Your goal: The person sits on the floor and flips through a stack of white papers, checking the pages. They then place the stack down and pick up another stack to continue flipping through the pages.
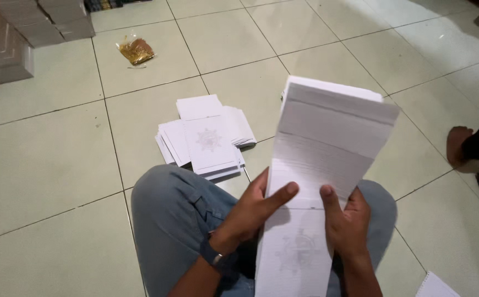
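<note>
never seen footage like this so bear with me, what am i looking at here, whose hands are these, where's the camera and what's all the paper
The one picture comes from a camera worn on a person's head, looking down at their own lap as they sit on a pale tiled floor in blue jeans. Their left hand and right hand together hold a thick fanned stack of white printed sheets, thumbs pressed on top. On the floor ahead lies a loose pile of similar white sheets with a faint round emblem. Farther off are a small clear bag of golden-brown contents and grey stacked bundles. Another person's bare foot shows at the right edge.
</note>
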